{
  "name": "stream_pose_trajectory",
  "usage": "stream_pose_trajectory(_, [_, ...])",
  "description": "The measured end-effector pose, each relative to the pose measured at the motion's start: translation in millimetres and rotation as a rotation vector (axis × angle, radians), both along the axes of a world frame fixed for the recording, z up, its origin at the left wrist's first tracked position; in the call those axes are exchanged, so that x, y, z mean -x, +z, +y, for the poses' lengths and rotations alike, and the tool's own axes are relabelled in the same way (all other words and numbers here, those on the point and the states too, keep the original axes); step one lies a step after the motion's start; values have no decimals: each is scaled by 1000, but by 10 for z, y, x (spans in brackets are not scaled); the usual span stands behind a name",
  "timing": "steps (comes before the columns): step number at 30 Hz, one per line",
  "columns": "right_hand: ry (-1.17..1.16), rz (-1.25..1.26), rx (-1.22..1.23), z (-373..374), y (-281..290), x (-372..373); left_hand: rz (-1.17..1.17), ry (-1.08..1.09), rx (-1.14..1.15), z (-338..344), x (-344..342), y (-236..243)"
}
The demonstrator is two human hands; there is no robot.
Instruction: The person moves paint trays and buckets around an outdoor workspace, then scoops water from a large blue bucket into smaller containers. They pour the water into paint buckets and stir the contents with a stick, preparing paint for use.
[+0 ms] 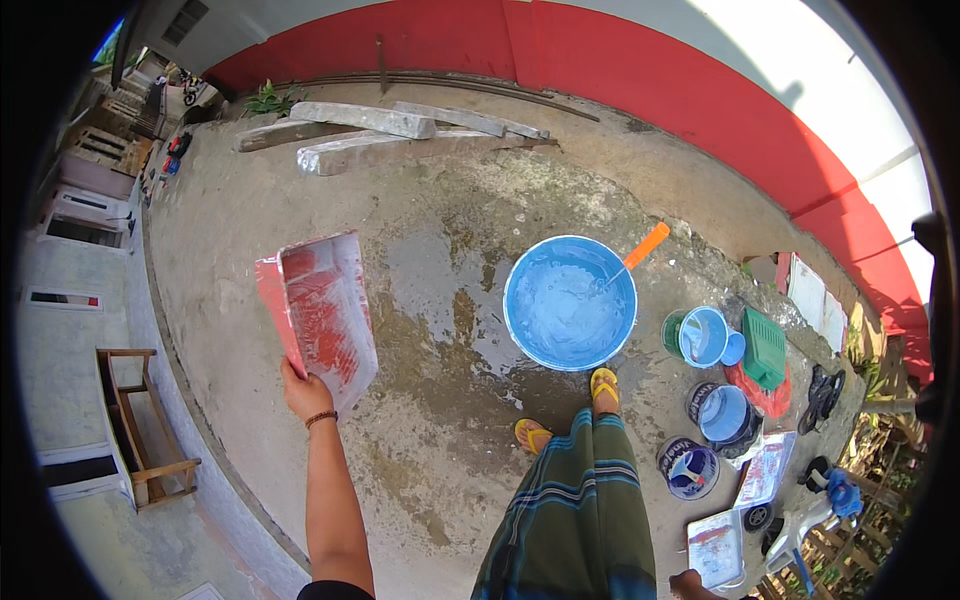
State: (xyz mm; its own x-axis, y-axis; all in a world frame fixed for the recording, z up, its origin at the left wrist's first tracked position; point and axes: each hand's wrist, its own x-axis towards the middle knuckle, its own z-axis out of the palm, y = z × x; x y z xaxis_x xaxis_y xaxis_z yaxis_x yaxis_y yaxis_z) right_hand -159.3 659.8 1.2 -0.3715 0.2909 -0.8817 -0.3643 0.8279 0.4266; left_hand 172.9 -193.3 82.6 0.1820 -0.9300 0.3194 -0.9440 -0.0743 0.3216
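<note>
A red paint tray (322, 315), streaked with white paint, hangs in front of me at the left. My left hand (310, 392) is closed around its lower left edge. At the bottom rim my right hand (686, 584) shows only in part, dark and cut off. It lies next to the corner of a white paint tray (714, 550) smeared with reddish paint; whether it touches that tray I cannot tell. A wide blue basin (519, 335) of pale blue liquid stands on the ground ahead of my feet. An orange-handled tool (647, 245) leans in it over the rim.
Paint buckets (703, 336) (688, 468), a green tray (764, 347) and another stained paint tray (766, 468) sit at the right. Concrete beams (365, 150) lie toward the red-and-white wall (640, 80). A wooden bench (150, 430) stands at the left.
</note>
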Motion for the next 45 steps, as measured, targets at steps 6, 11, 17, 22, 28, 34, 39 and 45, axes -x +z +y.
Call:
stream_pose_trajectory(6, [-307, 102, -6, 3, 121, -419, -80, 100, -29, 95, -616, -350])
stream_pose_trajectory(11, [-300, 525, 286, -571, 173, -78, 334, 369, -413, 349, -1001, -405])
stream_pose_trajectory(17, [123, 497, 1474, -1933, 560, -154, 740, 267, -872, 2087, -189, -417])
stream_pose_trajectory(22, [529, 223, 1631, -2071, 1360, -692, 993, 49, -1245, 3854, 814, -264])
stream_pose_trajectory(28, [408, 351, 1397, -963, 1497, -677, 940, -140, -1816, 5448, 1572, -113])
stream_pose_trajectory(34, [350, 368, 953, 225, 1533, -125, 826, -201, -2038, 5954, 1501, -342])
stream_pose_trajectory(39, [348, 719, 786, 788, 2187, 177, 435, -71, -1815, 5380, 306, -788])
stream_pose_trajectory(45, [252, 298, 495, 1019, 2003, -28, -59, -14, -1640, 4377, -974, -789])
